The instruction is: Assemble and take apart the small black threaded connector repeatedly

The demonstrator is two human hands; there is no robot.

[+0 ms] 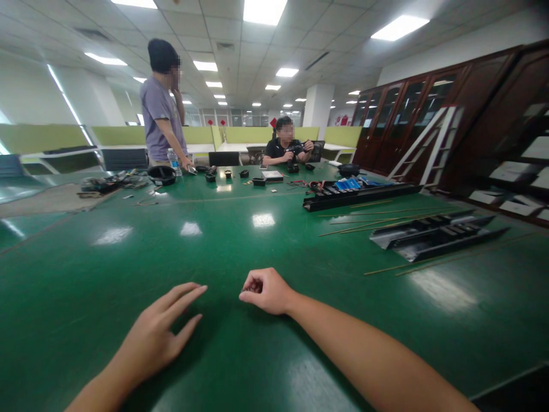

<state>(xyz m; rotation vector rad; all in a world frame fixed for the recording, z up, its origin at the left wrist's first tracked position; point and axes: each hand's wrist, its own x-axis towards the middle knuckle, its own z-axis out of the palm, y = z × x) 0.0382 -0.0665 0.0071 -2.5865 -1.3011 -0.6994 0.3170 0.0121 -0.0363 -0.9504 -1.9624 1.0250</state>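
I noted a smooth, glossy worktop [223,246]; near its right edge, metal-looking channels [450,247]; by its far edge, a plastic bottle [172,159].

no text or number can be read; the label [174,163] on the bottle [172,155] is too small; so are the red diamonds [273,122] at the back

Free way ahead over the green tabletop [223,249]; black channels [454,245] and thin rods [343,230] as obstacles at right

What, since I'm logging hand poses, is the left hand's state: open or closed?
Open: the left hand has its fingers extended, with the thumb standing apart from them.
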